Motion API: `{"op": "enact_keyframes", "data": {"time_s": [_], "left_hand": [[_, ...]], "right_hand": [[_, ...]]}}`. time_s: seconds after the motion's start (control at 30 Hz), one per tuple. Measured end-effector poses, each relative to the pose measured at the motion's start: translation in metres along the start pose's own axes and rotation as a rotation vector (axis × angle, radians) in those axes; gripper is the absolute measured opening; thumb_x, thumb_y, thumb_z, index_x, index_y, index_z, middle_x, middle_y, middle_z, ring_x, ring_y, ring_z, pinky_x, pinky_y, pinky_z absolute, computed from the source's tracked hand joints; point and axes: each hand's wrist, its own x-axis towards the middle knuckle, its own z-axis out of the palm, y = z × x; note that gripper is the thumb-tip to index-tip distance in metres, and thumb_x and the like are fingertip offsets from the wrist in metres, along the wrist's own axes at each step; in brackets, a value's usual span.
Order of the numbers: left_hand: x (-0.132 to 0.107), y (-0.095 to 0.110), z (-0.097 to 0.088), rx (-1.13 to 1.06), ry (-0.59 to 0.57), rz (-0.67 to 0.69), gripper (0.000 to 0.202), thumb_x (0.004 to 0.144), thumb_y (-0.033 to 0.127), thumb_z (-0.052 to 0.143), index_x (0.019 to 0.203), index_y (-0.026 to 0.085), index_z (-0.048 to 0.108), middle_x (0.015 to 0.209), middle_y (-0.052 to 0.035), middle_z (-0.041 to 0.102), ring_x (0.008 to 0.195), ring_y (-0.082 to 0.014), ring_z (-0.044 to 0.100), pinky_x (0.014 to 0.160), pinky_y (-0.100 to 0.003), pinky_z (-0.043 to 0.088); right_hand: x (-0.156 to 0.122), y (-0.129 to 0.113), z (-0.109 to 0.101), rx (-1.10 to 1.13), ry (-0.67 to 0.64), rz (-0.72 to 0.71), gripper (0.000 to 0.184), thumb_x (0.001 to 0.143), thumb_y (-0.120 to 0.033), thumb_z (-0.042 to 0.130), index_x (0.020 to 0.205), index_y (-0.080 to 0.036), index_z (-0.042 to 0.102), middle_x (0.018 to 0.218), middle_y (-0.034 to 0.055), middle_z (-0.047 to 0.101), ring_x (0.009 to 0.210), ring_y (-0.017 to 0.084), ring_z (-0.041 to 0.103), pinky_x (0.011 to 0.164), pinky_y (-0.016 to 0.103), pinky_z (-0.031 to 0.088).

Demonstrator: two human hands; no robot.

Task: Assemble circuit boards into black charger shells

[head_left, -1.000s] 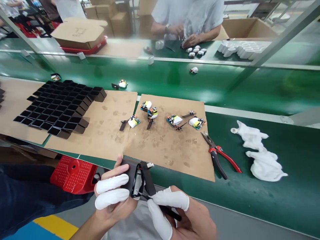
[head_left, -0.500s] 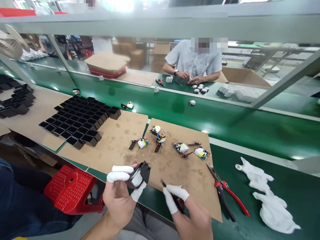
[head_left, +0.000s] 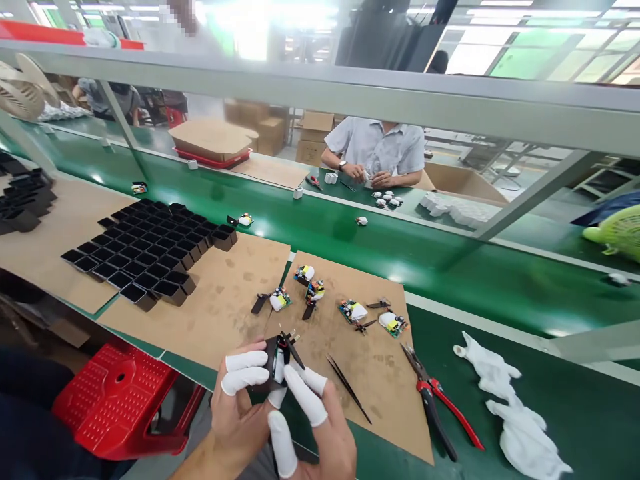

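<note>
My left hand (head_left: 240,407), with white finger cots, is closed around a small black housing (head_left: 275,360) that has a circuit board with wires in it. My right hand (head_left: 313,427), also in finger cots, touches the same housing with its fingertips from the right. Black tweezers (head_left: 349,389) lie loose on the brown cardboard sheet (head_left: 345,353) just right of my hands. Several small circuit boards (head_left: 350,311) lie further back on that sheet.
A block of empty black housings (head_left: 145,257) sits on cardboard at the left. Red-handled pliers (head_left: 435,400) and white gloves (head_left: 505,393) lie on the green bench at right. A red stool (head_left: 117,400) stands below. Across the conveyor belt (head_left: 400,260) another person (head_left: 375,150) works.
The camera tilted upward. My right hand let go of the tweezers, which now lie on the cardboard, and moved left onto the housing in my left hand.
</note>
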Motion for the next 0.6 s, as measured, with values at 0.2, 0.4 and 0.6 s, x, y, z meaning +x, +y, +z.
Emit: {"op": "enact_keyframes", "data": {"time_s": [0.2, 0.4, 0.6], "left_hand": [[0.013, -0.009, -0.009, 0.020, -0.033, 0.170, 0.022, 0.101, 0.014, 0.081, 0.118, 0.023, 0.070, 0.120, -0.0052, 0.077, 0.124, -0.0253, 0.081, 0.110, -0.047, 0.072], [0.030, -0.017, -0.004, 0.176, -0.072, 0.337, 0.011, 0.108, 0.016, 0.073, 0.117, 0.022, 0.073, 0.107, -0.0069, 0.077, 0.116, -0.0252, 0.080, 0.108, -0.047, 0.072], [0.037, -0.026, 0.008, 0.130, -0.188, 0.390, 0.027, 0.108, 0.012, 0.063, 0.133, 0.021, 0.069, 0.111, -0.0091, 0.080, 0.116, -0.0231, 0.082, 0.105, -0.038, 0.072]], "right_hand": [[0.021, 0.006, 0.018, 0.021, -0.043, -0.105, 0.045, 0.106, -0.013, 0.071, 0.149, -0.028, 0.077, 0.131, 0.0144, 0.078, 0.114, 0.023, 0.084, 0.094, 0.030, 0.070], [0.027, 0.014, 0.034, 0.157, -0.020, 0.225, 0.045, 0.098, -0.026, 0.085, 0.143, -0.027, 0.081, 0.139, 0.0137, 0.083, 0.127, 0.029, 0.082, 0.108, 0.040, 0.069], [0.015, 0.036, 0.045, 0.649, 0.158, 0.769, 0.046, 0.079, -0.044, 0.103, 0.118, -0.023, 0.091, 0.130, 0.0127, 0.088, 0.120, 0.032, 0.084, 0.108, 0.045, 0.069]]}}
